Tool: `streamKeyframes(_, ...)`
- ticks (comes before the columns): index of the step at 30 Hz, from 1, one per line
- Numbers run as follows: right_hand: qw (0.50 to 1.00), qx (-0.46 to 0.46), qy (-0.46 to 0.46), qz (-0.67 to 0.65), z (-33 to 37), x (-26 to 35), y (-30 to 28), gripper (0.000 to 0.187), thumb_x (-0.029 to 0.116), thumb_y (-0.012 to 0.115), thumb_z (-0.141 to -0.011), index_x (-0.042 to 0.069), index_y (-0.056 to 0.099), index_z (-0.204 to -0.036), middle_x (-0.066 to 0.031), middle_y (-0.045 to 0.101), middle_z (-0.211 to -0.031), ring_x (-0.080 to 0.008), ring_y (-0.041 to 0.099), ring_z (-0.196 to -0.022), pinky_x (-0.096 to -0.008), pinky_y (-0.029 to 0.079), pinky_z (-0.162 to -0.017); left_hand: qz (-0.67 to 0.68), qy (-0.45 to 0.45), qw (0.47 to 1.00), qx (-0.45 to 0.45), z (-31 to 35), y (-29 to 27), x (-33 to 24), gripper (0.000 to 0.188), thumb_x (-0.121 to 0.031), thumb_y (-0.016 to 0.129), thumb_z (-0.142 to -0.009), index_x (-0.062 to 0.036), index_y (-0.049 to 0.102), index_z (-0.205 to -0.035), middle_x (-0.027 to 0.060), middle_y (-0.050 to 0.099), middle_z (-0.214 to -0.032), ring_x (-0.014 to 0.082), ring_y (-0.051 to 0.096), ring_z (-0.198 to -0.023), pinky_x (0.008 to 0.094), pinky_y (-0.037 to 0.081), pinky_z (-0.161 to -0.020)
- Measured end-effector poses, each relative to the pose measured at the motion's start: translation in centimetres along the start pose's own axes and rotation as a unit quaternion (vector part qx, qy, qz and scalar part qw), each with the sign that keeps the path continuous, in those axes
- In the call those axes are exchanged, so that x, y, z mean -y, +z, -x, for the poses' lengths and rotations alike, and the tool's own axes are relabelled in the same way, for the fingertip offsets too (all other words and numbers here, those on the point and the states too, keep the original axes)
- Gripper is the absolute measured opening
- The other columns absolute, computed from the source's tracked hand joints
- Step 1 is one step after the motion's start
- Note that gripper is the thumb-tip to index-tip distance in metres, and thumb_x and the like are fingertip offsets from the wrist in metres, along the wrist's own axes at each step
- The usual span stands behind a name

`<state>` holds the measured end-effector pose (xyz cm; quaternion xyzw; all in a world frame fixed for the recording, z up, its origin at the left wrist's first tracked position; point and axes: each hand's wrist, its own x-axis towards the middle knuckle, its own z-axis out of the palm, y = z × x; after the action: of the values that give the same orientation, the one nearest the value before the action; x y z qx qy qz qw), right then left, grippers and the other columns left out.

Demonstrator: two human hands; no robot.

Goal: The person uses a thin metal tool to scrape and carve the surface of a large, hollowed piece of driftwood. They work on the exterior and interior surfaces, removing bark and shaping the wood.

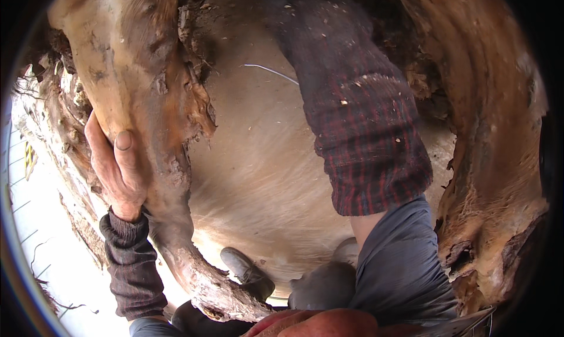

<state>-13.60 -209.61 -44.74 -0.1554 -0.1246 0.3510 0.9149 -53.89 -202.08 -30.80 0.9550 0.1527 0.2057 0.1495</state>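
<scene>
Plaid sleeve [370, 125] right of centre; right hand hidden, grip cannot be told. Left hand [120, 169] resting unclenched against gnarled wood [132, 61], frame's left: likely heavy, stiff, brittle-edged; best held along smooth face.

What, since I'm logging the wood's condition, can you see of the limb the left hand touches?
The wooden limb looks tan-brown and largely smooth in front, with dark pits and a ragged, splintered right edge. It runs down from the picture's top left, narrowing, then bending rightward into a paler, rougher lower stretch. The left hand lies against its left side, thumb on the front.
</scene>
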Motion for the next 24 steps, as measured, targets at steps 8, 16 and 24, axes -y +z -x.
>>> streamKeyframes(8, 0.862, -0.247, -0.257, 0.36, 12.6, 2.2, 6.6, 0.027, 0.021, 0.076, -0.089, 0.005, 0.063, -0.106, -0.003, 0.064, -0.081, -0.0107, 0.055, -0.06, -0.0268, 0.042, -0.046, 0.008, -0.018, 1.0, 0.002, 0.6, -0.7, -0.1, 0.078, -0.059, 0.046, -0.101, 0.0048, 0.04, -0.146, 0.0179, 0.058, -0.127, 0.0243, 0.056, -0.115, 0.0357, 0.043, -0.1)
streamKeyframes(16, 0.804, -0.199, -0.376, 0.415, 11.6, 2.3, 6.3, 0.021, 0.021, 0.073, -0.087, 0.003, 0.066, -0.095, -0.0089, 0.063, -0.075, -0.02, 0.055, -0.057, -0.034, 0.044, -0.049, 0.016, -0.019, 1.0, 0.005, 0.6, -0.5, -0.1, 0.079, -0.059, 0.045, -0.101, 0.0059, 0.039, -0.146, 0.0192, 0.055, -0.132, 0.0256, 0.054, -0.118, 0.0364, 0.042, -0.102)
streamKeyframes(24, 0.712, -0.242, -0.4, 0.523, 10.9, 2.0, 6.3, 0.018, 0.018, 0.067, -0.087, 0.001, 0.068, -0.082, -0.0172, 0.063, -0.069, -0.0342, 0.06, -0.061, -0.0442, 0.046, -0.053, 0.011, -0.001, 1.0, -0.009, 0.8, -0.5, 0.2, 0.078, -0.058, 0.045, -0.102, 0.0062, 0.039, -0.145, 0.0187, 0.057, -0.128, 0.0243, 0.056, -0.114, 0.0359, 0.044, -0.098)
